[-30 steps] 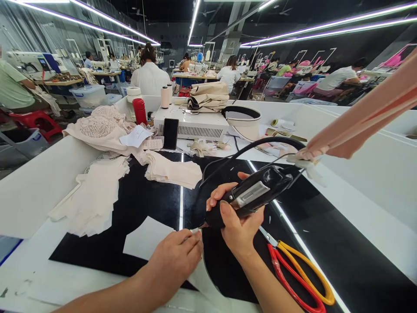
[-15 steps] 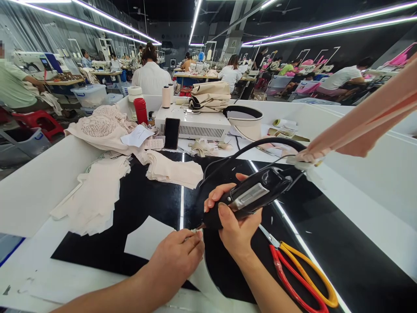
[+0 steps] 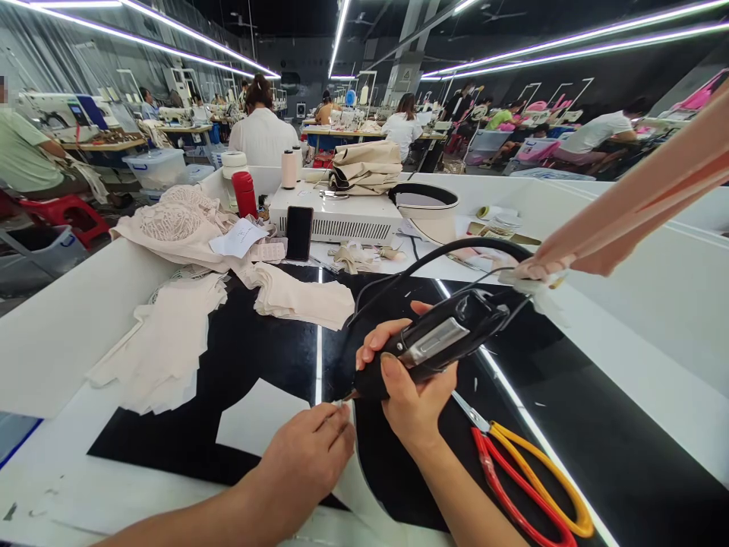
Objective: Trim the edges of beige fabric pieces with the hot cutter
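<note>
My right hand (image 3: 418, 387) is wrapped round a black corded hand tool (image 3: 436, 342) with a shiny metal plate on its side. Its narrow tip points down and left, reaching the fingertips of my left hand (image 3: 310, 452). Those fingers are pinched at the edge of a thin white sheet piece (image 3: 259, 418) with a curved outline, lying on the black board (image 3: 267, 365); my hand covers its middle. A pink cloth strip (image 3: 615, 205) is tied at the tool's rear end and runs up to the right. Beside my right forearm lie scissors (image 3: 524, 479) with red and yellow handles.
Stacks of pale cut fabric (image 3: 165, 334) and a folded fabric pile (image 3: 304, 296) lie left and ahead. Behind them are a phone (image 3: 299, 233), a white vented box (image 3: 342, 216), a red bottle (image 3: 244, 194) and a visor (image 3: 427, 209). White walls edge the table; people sit beyond.
Both hands and the tool stay almost in place. The tool's tip shows slightly more beside my left fingers, and the view has shifted a little.
</note>
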A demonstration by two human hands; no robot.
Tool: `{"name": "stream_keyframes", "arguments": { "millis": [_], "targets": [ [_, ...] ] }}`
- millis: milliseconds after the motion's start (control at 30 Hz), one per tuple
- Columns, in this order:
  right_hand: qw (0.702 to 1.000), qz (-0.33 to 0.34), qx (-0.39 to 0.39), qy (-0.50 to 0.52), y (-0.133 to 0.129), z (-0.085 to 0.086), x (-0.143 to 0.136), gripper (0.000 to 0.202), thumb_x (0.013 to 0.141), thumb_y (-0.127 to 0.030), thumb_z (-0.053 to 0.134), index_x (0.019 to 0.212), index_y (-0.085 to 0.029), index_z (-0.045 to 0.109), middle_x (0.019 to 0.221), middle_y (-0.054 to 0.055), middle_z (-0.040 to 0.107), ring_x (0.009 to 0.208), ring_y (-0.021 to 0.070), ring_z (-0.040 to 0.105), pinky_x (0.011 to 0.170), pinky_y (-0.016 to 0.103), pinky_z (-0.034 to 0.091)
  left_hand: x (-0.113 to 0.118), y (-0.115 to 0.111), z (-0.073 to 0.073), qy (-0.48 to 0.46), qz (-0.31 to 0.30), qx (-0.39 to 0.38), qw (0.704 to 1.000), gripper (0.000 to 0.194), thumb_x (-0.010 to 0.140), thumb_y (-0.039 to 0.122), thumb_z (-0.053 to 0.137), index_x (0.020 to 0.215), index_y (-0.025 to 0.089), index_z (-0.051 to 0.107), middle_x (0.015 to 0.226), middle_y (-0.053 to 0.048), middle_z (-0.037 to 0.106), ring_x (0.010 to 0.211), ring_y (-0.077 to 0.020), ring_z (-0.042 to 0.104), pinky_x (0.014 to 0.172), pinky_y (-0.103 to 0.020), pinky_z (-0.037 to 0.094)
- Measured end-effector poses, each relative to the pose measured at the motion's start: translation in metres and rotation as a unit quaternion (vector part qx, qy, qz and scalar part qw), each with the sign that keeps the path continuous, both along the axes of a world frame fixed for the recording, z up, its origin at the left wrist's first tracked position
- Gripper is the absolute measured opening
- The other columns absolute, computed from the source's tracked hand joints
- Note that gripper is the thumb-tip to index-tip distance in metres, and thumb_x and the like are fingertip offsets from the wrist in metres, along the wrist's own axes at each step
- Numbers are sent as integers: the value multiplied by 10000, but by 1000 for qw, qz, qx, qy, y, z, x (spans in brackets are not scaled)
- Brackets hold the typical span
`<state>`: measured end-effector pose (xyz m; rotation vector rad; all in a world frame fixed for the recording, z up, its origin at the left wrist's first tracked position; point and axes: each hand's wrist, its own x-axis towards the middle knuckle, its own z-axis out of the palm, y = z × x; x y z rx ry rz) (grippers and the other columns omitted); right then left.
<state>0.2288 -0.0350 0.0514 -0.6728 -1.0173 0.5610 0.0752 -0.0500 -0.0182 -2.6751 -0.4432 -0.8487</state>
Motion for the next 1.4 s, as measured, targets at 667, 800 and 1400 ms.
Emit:
{"name": "stream_keyframes", "arguments": {
  "millis": [667, 800, 1400],
  "targets": [
    [1000, 1, 16, 7, 1, 0, -1, 492, 889, -309, 833, 1310, -326, 577, 833, -42, 664, 615, 129, 631, 530, 265, 584, -1, 2, 2, 24, 1, 1, 1000, 389, 1003, -77, 363, 1031, 72, 722, 1042, -85, 787, 1043, -162, 738, 983, -263, 544],
    [1000, -1, 10, -4, 1, -2, -2, 452, 907, -305, 807, 1290, -323, 568, 828, -48, 656, 605, 131, 635, 527, 276, 593, 1, 2, 0, 12, 4, -5, 1000, 355, 1013, -55, 379, 1037, 59, 714, 1033, -107, 781, 1033, -169, 734, 974, -275, 545],
    [999, -28, -29, -7, -47, 18, 21, 489, 873, -347, 849, 1303, -349, 615, 820, -16, 647, 628, 172, 626, 497, 317, 585, -21, 34, 4, 44, 105, -81, 990, 278, 1090, 174, 455, 1292, 116, 637, 1314, -103, 728, 1070, -245, 688, 875, -386, 561]
  ]
}}
